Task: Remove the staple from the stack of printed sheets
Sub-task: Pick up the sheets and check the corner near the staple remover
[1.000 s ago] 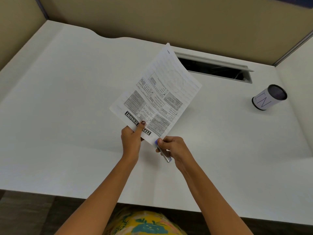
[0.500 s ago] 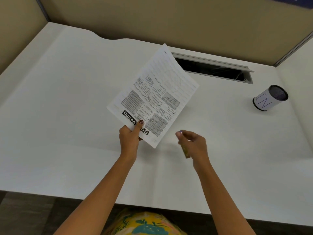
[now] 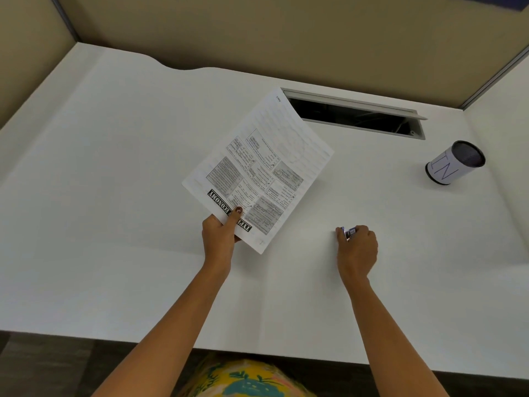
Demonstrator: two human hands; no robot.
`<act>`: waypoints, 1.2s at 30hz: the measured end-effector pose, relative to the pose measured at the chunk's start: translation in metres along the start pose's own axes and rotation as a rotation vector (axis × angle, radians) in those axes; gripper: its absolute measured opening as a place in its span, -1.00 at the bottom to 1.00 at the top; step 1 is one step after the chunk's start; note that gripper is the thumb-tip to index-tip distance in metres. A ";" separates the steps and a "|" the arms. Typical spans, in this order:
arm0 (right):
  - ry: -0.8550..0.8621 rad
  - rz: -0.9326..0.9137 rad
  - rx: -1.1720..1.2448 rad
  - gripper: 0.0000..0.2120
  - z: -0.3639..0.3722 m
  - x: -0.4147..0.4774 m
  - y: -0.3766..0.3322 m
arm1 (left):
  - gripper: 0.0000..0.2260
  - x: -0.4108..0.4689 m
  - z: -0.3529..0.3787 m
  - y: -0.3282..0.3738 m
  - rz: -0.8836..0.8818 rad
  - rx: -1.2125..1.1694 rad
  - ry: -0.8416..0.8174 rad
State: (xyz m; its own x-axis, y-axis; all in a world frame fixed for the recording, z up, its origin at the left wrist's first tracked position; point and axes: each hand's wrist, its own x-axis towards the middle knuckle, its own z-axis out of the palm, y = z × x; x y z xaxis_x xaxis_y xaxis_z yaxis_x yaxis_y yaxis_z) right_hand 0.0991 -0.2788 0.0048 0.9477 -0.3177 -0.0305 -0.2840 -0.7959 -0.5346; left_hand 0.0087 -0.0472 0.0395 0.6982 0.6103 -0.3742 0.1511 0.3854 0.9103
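While tipped at two o'clock, mesh pen cup (image 3: 455,162) contents unseen; left hand (image 3: 219,239) pinching printed sheets (image 3: 257,173), right hand (image 3: 357,250) fisted around staple remover (image 3: 349,232).

The top sheet of the stack of printed sheets (image 3: 259,173) carries a black banner ending in "ECONOMY", its smaller print too fine to read, while the cup (image 3: 453,163) bears handwritten "IN".

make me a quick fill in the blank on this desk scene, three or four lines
1. The left hand holds the stack of printed sheets by its ____ edge.
2. The right hand is closed on a small ____ tool.
3. The mesh cup stands to the ____ of the sheets.
4. The cable slot in the desk is ____.

Missing words: near; metal; right; open
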 end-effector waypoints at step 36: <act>0.151 -0.891 0.241 -0.95 -0.050 0.032 -0.095 | -0.75 0.051 -0.005 0.089 0.597 1.003 -0.317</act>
State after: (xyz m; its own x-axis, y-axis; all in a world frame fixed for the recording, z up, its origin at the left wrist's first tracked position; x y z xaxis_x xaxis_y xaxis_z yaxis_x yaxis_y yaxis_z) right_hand 0.1490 -0.2391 0.0970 0.7675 0.2813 0.5760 0.5923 -0.6551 -0.4691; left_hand 0.0545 0.0220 0.1007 0.9625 0.2580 0.0838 0.1241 -0.6935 0.7097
